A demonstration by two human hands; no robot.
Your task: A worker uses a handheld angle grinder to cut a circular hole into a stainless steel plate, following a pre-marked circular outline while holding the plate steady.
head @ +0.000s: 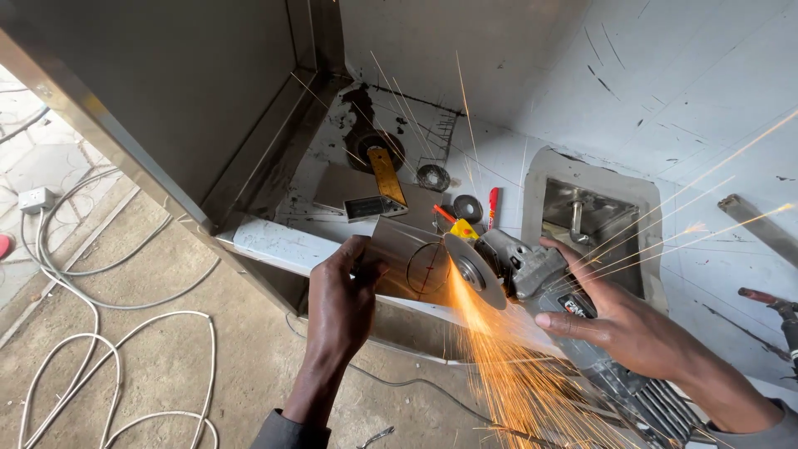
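Note:
My left hand (342, 301) presses down a small stainless steel sheet piece (409, 259) at the front edge of the white-covered steel worktop (274, 241). A circle is scribed on the piece. My right hand (619, 320) grips a grey angle grinder (536, 274). Its disc (474, 270) touches the sheet beside the scribed circle. Orange sparks (507, 374) stream down and toward me, and a few fly off to the right.
On the worktop behind lie a yellow measuring tool (387, 175), two spare grinder discs (434, 177), a red marker (492, 206) and a recessed sink cutout (592, 224). White cables (100, 333) coil on the dirt floor at left, with a socket box (35, 199).

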